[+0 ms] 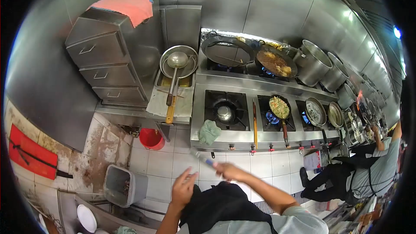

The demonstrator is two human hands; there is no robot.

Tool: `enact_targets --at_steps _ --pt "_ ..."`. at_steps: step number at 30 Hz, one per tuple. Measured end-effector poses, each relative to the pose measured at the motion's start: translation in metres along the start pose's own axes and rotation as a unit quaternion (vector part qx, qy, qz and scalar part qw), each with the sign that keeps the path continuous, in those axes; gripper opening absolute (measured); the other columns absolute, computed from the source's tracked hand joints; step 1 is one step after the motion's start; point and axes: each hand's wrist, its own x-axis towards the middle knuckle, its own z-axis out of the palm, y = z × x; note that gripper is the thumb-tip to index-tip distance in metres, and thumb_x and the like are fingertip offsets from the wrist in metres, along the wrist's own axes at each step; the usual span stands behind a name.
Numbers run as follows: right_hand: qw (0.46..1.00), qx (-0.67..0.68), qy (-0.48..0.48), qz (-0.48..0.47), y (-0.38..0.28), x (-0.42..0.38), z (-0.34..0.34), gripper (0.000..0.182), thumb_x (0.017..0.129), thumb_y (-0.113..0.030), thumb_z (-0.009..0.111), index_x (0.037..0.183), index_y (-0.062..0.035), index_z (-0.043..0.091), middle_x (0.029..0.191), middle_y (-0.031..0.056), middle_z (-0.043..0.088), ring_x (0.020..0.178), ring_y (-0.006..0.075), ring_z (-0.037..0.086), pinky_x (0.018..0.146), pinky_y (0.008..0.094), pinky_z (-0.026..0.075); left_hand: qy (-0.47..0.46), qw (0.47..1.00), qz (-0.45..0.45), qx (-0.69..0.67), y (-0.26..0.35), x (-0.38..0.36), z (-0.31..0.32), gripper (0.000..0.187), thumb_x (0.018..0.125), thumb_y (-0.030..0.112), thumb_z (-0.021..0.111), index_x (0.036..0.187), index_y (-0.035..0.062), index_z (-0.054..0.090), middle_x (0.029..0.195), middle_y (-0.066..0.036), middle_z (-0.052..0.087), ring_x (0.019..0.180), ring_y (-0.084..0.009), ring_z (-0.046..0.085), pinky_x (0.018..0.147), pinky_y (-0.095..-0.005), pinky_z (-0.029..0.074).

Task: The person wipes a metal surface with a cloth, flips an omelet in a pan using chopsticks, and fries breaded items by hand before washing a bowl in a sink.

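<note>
My right hand (229, 171) is closed around a slim utensil (203, 158) with a bluish part near my fingers. Its pale far end is smeared by motion, so I cannot make out its kind. My left hand (184, 187) is raised beside it, fingers apart and holding nothing. Both hands are in front of my black apron (221, 208), short of the stove's front edge. Beyond them, a green cloth (209, 131) hangs over the stove's front left corner. A small frying pan (284, 125) of chopped food (279, 107) sits over a lit burner.
Behind are a wok (228, 52), another wok of frying food (274, 61) and tall pots (313, 64). A ladle (177, 67) rests over a strainer at left. A red bucket (151, 139) and grey bin (125, 186) stand on the floor. A co-worker (368, 169) is at right.
</note>
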Motion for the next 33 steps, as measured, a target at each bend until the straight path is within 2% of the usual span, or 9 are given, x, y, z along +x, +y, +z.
enact_targets --at_steps 4,6,9,14,15,23,26,29,33 --pt "0.956 -0.125 0.233 -0.13 -0.09 -0.001 -0.134 0.051 0.084 -0.049 0.051 0.11 -0.0066 0.057 0.076 0.01 0.063 0.065 0.0199 0.061 0.059 0.0343 0.049 0.077 0.992 -0.097 0.013 -0.044 0.022 -0.025 0.026 0.074 0.0 0.059 0.099 0.0076 0.065 0.104 -0.014 0.06 0.089 -0.027 0.059 0.079 -0.0347 0.048" --pt "0.837 -0.311 0.412 -0.183 -0.126 0.01 -0.203 0.043 0.081 -0.042 0.055 0.108 -0.0091 0.061 0.097 0.0185 0.063 0.089 0.034 0.061 0.08 0.0415 0.047 0.031 0.983 -0.176 0.049 -0.074 0.019 -0.035 0.026 0.075 0.002 0.061 0.1 0.0088 0.064 0.103 -0.014 0.06 0.091 -0.0292 0.058 0.082 -0.0354 0.046" --pt "0.725 -0.444 0.515 -0.109 -0.177 0.055 -0.305 0.037 0.076 -0.04 0.06 0.099 -0.0114 0.066 0.087 0.0195 0.064 0.083 0.0342 0.062 0.077 0.0426 0.048 -0.069 0.939 -0.317 0.118 -0.093 -0.004 -0.044 0.028 0.074 0.007 0.063 0.102 0.0099 0.064 0.102 -0.015 0.06 0.095 -0.0303 0.057 0.084 -0.0367 0.045" --pt "0.723 -0.471 0.503 -0.051 -0.206 0.177 -0.449 0.038 0.07 -0.033 0.063 0.09 -0.0007 0.065 0.088 0.0177 0.065 0.081 0.0315 0.064 0.073 0.0392 0.05 -0.062 0.85 -0.51 0.121 -0.125 -0.074 -0.003 0.033 0.071 0.015 0.068 0.103 0.0107 0.064 0.1 -0.015 0.062 0.095 -0.0304 0.058 0.083 -0.0393 0.045" --pt "0.776 -0.455 0.436 0.018 -0.215 0.195 -0.462 0.034 0.071 -0.03 0.061 0.092 -0.0027 0.065 0.093 0.0149 0.065 0.086 0.0288 0.063 0.075 0.0377 0.05 -0.047 0.828 -0.546 0.122 -0.121 -0.081 0.011 0.033 0.07 0.016 0.068 0.102 0.01 0.064 0.098 -0.016 0.063 0.092 -0.0307 0.059 0.08 -0.039 0.046" --pt "0.827 -0.422 0.341 0.147 -0.222 0.281 -0.484 0.033 0.074 -0.026 0.058 0.098 -0.0044 0.065 0.102 0.0108 0.064 0.094 0.0215 0.063 0.077 0.0318 0.049 -0.078 0.755 -0.651 -0.012 -0.092 -0.202 0.105 0.033 0.074 0.013 0.063 0.106 0.004 0.059 0.093 -0.017 0.063 0.076 -0.0306 0.061 0.068 -0.0362 0.05" --pt "0.848 -0.417 0.28 0.167 -0.227 0.282 -0.486 0.037 0.075 -0.028 0.056 0.104 -0.0059 0.064 0.109 0.0115 0.061 0.102 0.0232 0.059 0.083 0.032 0.047 -0.014 0.725 -0.681 -0.105 -0.096 -0.244 0.128 0.034 0.075 0.012 0.061 0.109 0.0048 0.057 0.092 -0.016 0.062 0.073 -0.0305 0.061 0.067 -0.0365 0.05" --pt "0.817 -0.413 0.393 0.083 -0.233 0.27 -0.487 0.038 0.077 -0.03 0.053 0.104 -0.0055 0.063 0.112 0.0132 0.06 0.105 0.0296 0.056 0.086 0.0361 0.046 0.078 0.691 -0.69 -0.201 -0.113 -0.288 0.148 0.036 0.076 0.011 0.059 0.111 0.0055 0.056 0.092 -0.016 0.061 0.07 -0.0303 0.06 0.066 -0.0369 0.05" --pt "0.805 -0.43 0.406 0.052 -0.246 0.254 -0.481 0.038 0.076 -0.029 0.051 0.102 -0.0048 0.064 0.11 0.0171 0.059 0.104 0.0322 0.056 0.086 0.0392 0.046 0.29 0.571 -0.643 -0.42 -0.152 -0.32 0.163 0.039 0.083 0.01 0.048 0.121 0.007 0.047 0.09 -0.014 0.057 0.06 -0.0266 0.056 0.055 -0.0384 0.05"
